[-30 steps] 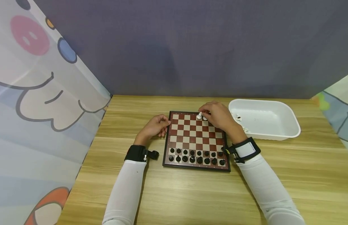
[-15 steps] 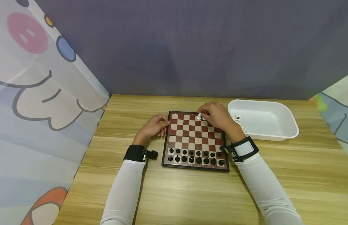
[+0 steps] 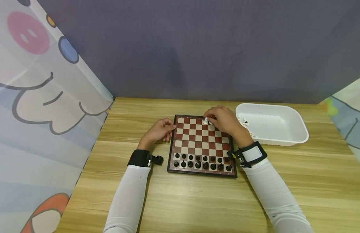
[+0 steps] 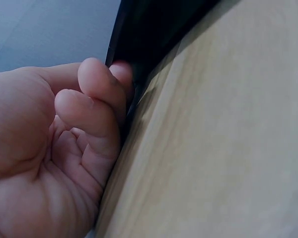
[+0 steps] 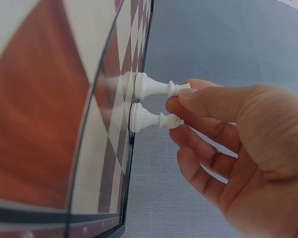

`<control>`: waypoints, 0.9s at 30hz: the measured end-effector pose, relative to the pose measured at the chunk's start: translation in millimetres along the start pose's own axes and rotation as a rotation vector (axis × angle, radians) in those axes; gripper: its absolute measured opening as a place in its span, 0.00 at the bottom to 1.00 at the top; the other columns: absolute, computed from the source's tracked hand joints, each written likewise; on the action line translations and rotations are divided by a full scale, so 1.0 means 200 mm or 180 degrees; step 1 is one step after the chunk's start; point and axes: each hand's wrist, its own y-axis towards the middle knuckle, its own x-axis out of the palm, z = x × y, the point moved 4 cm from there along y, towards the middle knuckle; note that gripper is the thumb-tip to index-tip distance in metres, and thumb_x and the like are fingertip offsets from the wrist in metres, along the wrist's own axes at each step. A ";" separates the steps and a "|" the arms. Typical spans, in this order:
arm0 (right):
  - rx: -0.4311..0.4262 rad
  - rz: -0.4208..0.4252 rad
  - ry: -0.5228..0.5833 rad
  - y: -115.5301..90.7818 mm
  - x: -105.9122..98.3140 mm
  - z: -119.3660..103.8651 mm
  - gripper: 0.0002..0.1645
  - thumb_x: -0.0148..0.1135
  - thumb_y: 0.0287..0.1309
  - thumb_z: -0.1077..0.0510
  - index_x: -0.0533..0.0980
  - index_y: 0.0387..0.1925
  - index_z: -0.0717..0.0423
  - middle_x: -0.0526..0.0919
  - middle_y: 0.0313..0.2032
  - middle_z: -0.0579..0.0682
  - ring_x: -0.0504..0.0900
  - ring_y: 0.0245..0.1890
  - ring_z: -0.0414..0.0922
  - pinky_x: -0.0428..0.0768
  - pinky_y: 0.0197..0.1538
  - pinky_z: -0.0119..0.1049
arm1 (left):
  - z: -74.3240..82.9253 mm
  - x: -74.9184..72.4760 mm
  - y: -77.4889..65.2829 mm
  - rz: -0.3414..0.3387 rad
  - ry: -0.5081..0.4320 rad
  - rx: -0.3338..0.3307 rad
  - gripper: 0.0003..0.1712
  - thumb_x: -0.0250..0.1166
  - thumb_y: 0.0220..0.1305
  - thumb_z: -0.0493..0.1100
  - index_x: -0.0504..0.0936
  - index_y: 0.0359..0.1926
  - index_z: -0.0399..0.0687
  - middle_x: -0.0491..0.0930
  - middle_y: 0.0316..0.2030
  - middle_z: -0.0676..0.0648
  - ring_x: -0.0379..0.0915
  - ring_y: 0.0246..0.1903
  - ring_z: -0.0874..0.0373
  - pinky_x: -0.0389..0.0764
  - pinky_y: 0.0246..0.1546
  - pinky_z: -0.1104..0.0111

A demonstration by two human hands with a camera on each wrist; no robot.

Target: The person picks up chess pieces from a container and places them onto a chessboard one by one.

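A magnetic-style chessboard [image 3: 194, 138] with red and cream squares lies on the table. At its far edge, my right hand [image 3: 225, 121] pinches the top of a white queen [image 5: 156, 87] between thumb and index finger. The queen's base is on the board, and its crown shows at the fingertips. Beside it stands a white bishop [image 5: 151, 118], close to my other right fingers. My left hand [image 3: 159, 131] holds the board's left edge, its thumb at the rim and the fingers curled, as the left wrist view [image 4: 89, 114] shows.
Black chess pieces [image 3: 198, 165] stand in two rows along the board's near side. A white plastic tray [image 3: 302, 129] sits right of the board, with several white pieces [image 3: 245, 123] at its left end. A grey partition [image 3: 183, 48] rises behind the wooden table [image 3: 197, 200].
The head view has shifted slightly. The white queen, tilted a second ago, now stands upright on the far row, with my right fingers still at its top. My left hand stays at the board's edge.
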 end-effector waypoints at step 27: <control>0.0154 -0.0083 0.0101 -0.03 -0.08 -0.01 0.14 0.62 0.69 0.60 0.83 0.53 0.55 0.89 0.48 0.56 0.86 0.48 0.54 0.83 0.52 0.54 | 0.01 0.01 -0.01 -0.0016 -0.0022 -0.0017 0.12 0.58 0.77 0.43 0.73 0.50 0.36 0.76 0.23 0.47 0.71 0.14 0.60 0.72 0.14 0.73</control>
